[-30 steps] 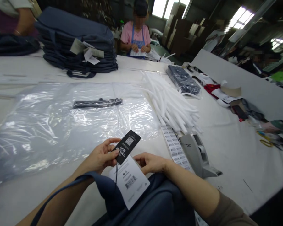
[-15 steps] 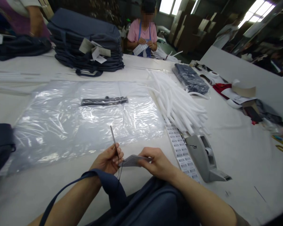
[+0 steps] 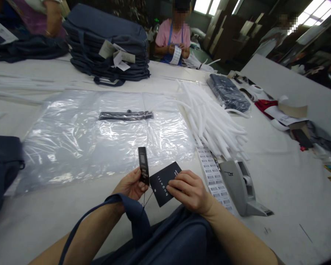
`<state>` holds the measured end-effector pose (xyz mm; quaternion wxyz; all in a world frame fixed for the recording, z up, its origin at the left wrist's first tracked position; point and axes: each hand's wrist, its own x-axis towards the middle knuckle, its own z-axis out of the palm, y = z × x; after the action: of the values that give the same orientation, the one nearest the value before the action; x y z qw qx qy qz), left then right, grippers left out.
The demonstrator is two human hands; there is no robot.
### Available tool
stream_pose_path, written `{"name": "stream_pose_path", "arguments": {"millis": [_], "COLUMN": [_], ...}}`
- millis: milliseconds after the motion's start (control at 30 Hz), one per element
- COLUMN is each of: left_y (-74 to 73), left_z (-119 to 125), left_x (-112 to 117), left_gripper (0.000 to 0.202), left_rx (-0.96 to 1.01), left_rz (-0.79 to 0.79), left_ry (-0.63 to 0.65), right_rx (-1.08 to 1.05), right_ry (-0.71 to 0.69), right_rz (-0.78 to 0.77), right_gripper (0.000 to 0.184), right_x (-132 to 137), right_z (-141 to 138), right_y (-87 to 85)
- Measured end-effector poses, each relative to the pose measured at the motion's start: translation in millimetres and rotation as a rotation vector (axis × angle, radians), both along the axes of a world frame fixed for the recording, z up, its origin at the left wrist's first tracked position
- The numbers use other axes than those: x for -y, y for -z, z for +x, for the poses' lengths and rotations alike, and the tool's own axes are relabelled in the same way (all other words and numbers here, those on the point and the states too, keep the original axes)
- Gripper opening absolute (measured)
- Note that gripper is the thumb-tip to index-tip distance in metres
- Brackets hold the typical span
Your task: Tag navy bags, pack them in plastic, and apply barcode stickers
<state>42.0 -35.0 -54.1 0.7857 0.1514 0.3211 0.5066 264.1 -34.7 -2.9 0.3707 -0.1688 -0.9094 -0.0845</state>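
While left hand [image 3: 131, 185] grips slim tag [image 3: 143, 165] (tip up), right hand [image 3: 189, 191] pinches card [image 3: 164, 184].

This is a factory packing workshop, with a long white bench [image 3: 276, 173] carrying stacked navy bags [image 3: 107, 48] and barcode labels [image 3: 212, 173], and a co-worker [image 3: 173, 40] across the far side.

A black hang tag [image 3: 164, 184] under the right grip [image 3: 189, 191] reads "bugatti" in white, upside down. The narrow black tag [image 3: 143, 165] in the left grip [image 3: 131, 184] shows a grey panel, its print too small to read. Right of the right grip, a barcode label strip [image 3: 213, 176] carries rows of barcodes, their digits illegible
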Motion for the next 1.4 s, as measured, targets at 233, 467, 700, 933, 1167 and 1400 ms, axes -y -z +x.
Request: {"name": "stream_pose_path", "arguments": {"millis": [233,467,700,933,1167,1400], "left_y": [8.6,5.7,-1.0,-3.2,-10.3,-18.3], "left_z": [-4.6,-2.0,-2.0,1.0,-0.2,0.7], "left_x": [-6.7,-4.0,-4.9,-2.3,7.2,0.6], "left_gripper": [0.049,0.053,0.053,0.048,0.078,0.095], "left_rx": [-0.224,-0.368,-0.460,-0.339,-0.018,-0.262], "left_rz": [0.010,0.115,0.150,0.177,0.188,0.051], "left_ry": [0.105,0.093,0.048,0.003,0.035,-0.032], "right_rx": [-0.097,-0.163,-0.160,-0.153,-0.128,-0.142], "right_ry": [0.070,0.092,0.101,-0.004,-0.026,-0.051], "right_rz": [-0.179,-0.207,-0.304,-0.756,-0.764,-0.517], "right_gripper": [0.018,0.021,0.025,0.018,0.016,0.030], "right_x": [-5.4,-5.8,-6.0,-3.7,-3.8,-8.0], "right_z": [-0.8,-2.7,-4.3,-5.9,-5.4,-5.3], "right_y": [19.4,23.6,28.3,32.6,35.7,35.6]}}
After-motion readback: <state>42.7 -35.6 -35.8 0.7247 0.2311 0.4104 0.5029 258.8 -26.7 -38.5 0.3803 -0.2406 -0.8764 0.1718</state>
